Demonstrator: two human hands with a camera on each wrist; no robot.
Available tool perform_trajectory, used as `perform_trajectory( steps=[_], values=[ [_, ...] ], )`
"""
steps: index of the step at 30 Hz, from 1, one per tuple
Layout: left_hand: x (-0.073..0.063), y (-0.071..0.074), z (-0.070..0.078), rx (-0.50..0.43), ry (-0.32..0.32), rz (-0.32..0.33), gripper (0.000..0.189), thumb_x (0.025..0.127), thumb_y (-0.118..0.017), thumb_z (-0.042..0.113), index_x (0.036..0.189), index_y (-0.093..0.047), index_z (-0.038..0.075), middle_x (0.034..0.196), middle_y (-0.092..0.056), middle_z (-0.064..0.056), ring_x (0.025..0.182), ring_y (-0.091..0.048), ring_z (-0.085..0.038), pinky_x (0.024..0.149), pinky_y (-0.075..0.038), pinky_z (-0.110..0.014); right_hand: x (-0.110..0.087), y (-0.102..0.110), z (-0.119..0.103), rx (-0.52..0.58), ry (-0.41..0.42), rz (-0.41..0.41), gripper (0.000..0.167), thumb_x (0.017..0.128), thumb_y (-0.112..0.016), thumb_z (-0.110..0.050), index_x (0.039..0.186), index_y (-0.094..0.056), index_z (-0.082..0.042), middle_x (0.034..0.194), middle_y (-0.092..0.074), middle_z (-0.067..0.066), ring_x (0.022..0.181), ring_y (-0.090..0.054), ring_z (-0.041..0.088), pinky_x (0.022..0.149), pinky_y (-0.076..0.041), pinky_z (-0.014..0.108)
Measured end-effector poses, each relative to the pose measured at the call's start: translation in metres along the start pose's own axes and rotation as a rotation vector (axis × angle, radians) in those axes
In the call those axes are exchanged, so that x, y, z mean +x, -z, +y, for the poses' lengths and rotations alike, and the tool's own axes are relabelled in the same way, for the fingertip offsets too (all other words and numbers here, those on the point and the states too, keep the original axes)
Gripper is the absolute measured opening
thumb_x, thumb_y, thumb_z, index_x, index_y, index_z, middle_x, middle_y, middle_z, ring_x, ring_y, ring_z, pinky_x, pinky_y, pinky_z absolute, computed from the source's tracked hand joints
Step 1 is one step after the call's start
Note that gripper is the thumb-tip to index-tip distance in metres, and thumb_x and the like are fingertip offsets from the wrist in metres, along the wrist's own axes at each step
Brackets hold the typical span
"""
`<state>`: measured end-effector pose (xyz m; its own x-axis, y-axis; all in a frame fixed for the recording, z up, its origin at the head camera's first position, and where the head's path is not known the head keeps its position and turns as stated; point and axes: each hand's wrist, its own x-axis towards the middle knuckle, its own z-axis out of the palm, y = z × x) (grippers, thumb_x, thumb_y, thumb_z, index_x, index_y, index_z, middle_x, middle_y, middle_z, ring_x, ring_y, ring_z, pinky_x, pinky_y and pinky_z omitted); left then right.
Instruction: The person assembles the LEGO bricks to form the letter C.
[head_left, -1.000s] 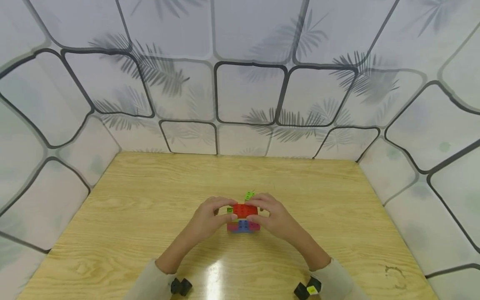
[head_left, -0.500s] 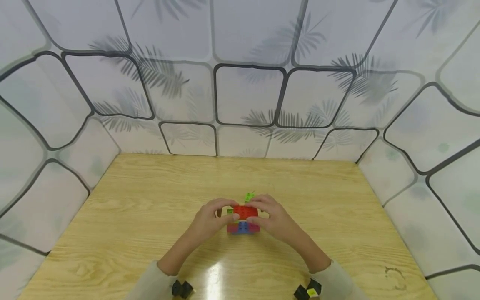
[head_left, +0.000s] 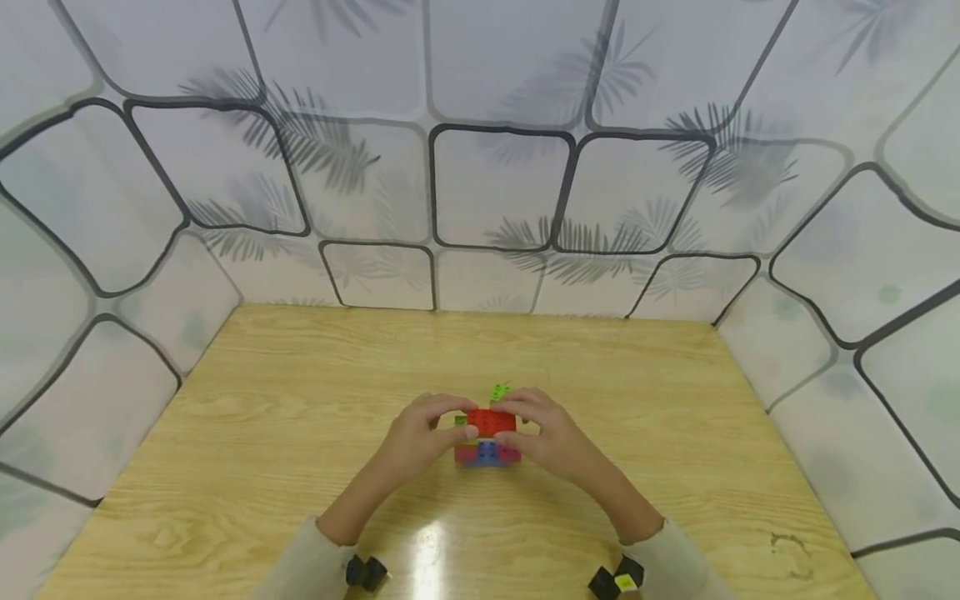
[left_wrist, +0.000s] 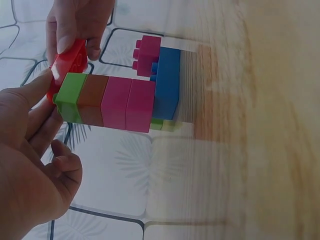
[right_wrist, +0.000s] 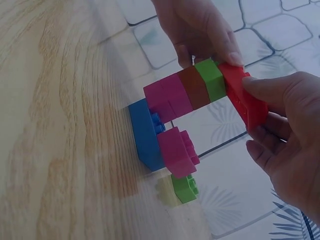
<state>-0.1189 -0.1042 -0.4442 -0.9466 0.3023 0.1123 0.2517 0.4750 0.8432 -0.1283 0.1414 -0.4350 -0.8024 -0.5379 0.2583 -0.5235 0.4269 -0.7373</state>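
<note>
Both hands hold a long red toy building brick (head_left: 491, 422) at the top of a brick stack. In the head view my left hand (head_left: 422, 435) pinches its left end, thumb on the near side. My right hand (head_left: 549, 432) pinches its right end the same way. In the right wrist view the red brick meets the top of a green brick (right_wrist: 210, 80) and juts out past it. Under the green one come a brown brick (right_wrist: 194, 89) and two pink bricks (right_wrist: 167, 96), standing on a blue base brick (right_wrist: 143, 136). Another pink brick (right_wrist: 176, 152) sits at the base's other end.
A loose green brick (head_left: 499, 391) lies on the wooden table (head_left: 300, 375) just behind the stack. Patterned panels (head_left: 502, 187) enclose the table at the back and both sides. Light glares off the tabletop near the front.
</note>
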Motion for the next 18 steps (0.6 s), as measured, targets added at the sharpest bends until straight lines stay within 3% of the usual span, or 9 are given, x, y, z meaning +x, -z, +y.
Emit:
perform_trajectory(
  steps=[6, 11, 18],
  values=[
    [0.002, -0.003, -0.002, 0.019, 0.009, -0.001, 0.034, 0.088, -0.076, 0.045, 0.119, -0.071, 0.033, 0.11, -0.066, 0.015, 0.089, -0.048, -0.019, 0.068, -0.043, -0.032, -0.001, 0.0, 0.006, 0.011, -0.015, 0.002, 0.036, 0.093, -0.073, -0.028, 0.128, -0.068, -0.019, 0.125, -0.063, -0.005, 0.104, -0.055, 0.011, 0.085, -0.054, 0.043],
    [0.005, -0.009, -0.007, 0.004, 0.018, 0.0, 0.039, 0.085, -0.078, 0.048, 0.12, -0.071, 0.034, 0.113, -0.066, 0.017, 0.093, -0.049, -0.017, 0.073, -0.044, -0.034, 0.0, 0.0, 0.006, 0.009, 0.003, 0.014, 0.037, 0.092, -0.075, -0.026, 0.127, -0.069, -0.016, 0.123, -0.065, -0.003, 0.105, -0.055, 0.011, 0.084, -0.054, 0.041],
    [0.006, -0.012, -0.007, -0.035, -0.018, 0.012, 0.039, 0.086, -0.078, 0.045, 0.122, -0.071, 0.031, 0.114, -0.067, 0.02, 0.094, -0.05, -0.016, 0.078, -0.044, -0.033, 0.0, 0.0, 0.005, 0.011, -0.002, 0.011, 0.036, 0.093, -0.073, -0.028, 0.127, -0.068, -0.019, 0.122, -0.065, -0.005, 0.104, -0.055, 0.01, 0.084, -0.054, 0.039]
  ],
)
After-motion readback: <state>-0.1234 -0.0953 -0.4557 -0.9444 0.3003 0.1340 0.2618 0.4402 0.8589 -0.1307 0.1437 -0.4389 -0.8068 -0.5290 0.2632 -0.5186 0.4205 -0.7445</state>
